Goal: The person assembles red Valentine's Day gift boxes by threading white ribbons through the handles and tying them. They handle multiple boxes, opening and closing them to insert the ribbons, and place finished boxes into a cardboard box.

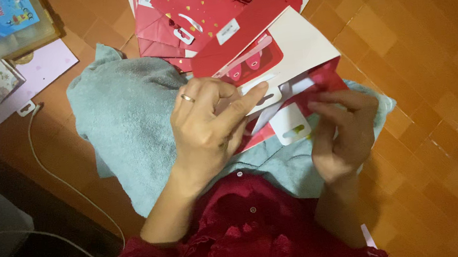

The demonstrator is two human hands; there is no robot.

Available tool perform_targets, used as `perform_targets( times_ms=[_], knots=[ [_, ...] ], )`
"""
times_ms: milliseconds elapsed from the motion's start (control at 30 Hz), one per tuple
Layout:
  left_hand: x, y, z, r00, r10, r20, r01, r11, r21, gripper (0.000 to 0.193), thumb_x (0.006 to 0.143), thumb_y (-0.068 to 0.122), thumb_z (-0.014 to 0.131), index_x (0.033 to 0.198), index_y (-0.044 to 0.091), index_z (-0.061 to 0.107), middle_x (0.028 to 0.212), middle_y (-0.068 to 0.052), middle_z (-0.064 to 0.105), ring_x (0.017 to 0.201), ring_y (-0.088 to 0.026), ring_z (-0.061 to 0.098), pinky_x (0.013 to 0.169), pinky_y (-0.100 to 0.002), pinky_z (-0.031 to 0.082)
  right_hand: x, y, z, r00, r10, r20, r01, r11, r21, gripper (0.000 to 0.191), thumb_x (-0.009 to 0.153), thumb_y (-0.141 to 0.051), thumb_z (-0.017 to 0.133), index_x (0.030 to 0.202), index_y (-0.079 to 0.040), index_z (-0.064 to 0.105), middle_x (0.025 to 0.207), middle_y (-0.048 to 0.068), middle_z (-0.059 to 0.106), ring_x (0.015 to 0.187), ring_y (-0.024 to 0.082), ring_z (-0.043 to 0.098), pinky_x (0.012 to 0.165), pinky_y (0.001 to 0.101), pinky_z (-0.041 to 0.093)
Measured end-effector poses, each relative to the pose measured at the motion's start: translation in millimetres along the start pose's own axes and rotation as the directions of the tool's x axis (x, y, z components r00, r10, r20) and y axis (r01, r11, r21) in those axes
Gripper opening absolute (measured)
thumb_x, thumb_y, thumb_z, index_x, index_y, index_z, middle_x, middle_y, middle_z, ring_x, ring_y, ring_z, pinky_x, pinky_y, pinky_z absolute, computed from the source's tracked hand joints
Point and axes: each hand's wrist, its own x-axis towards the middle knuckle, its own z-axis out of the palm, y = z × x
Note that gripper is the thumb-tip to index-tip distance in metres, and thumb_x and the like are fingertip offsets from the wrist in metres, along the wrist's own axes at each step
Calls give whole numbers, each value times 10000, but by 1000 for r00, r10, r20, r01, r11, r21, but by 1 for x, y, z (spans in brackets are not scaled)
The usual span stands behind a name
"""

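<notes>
Now both hands work a red-and-white paper gift bag [283, 55] lying on the grey towel [126, 122]: the left hand [209, 128] pinches its white handle tab, the right hand [343, 133] grips the red edge, seemingly mid-fold; steady creasing looks needed.

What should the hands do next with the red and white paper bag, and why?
Probably press the white handle flap flat inside the red and white paper bag. The left hand pins the bag's mouth on the grey-blue towel, and the right hand pinches at that flap, which stands loose.
</notes>
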Motion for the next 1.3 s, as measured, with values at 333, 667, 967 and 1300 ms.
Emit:
perform_targets(
  times_ms=[333, 667, 967, 1300],
  knots=[
    [15, 2, -17, 991, 103, 81, -105, 994, 22, 275, 913, 121, 793, 1185, 157, 772, 984, -10, 614, 976, -230, 600, 958, -410, 486, -11, 23, 15, 976, -167, 137, 198, 946, -257, 372, 877, -162, 764, 1247, -191, 783, 1611, 241, 258, 1532, 466, 197, 1282, 562, 217],
    [30, 23, -41, 940, 274, 206, -227, 948, -224, 281, 921, 290, 802, 1131, 104, 777, 1002, -24, 623, 1037, -234, 610, 1099, -465, 483, 5, 31, 5, 918, -392, -61, 371, 902, -221, 316, 907, -300, 836, 1162, -146, 730, 1433, 178, 439, 1360, 361, 402, 1150, 544, 371],
    [7, 16, -51, 905, 279, -322, -371, 886, -276, 204, 828, 312, 789, 948, 150, 767, 847, -3, 610, 818, -205, 588, 754, -352, 563, -30, 49, 20, 824, 414, -387, -184, 841, 508, 314, 1014, -213, 687, 1299, -83, 678, 1176, 112, 550, 987, 225, 458, 815, 395, 372],
    [-7, -23, 69, 925, -287, 248, 355, 885, -301, 423, 928, 290, 779, 1270, 70, 665, 1055, -119, 638, 980, -295, 649, 828, -392, 522, -58, 30, 102, 836, 307, 454, -548, 471, 691, 552, 1033, -107, 548, 1528, -27, 315, 1452, 102, 489, 1223, 131, 549, 984, 311, 497]
  ],
)
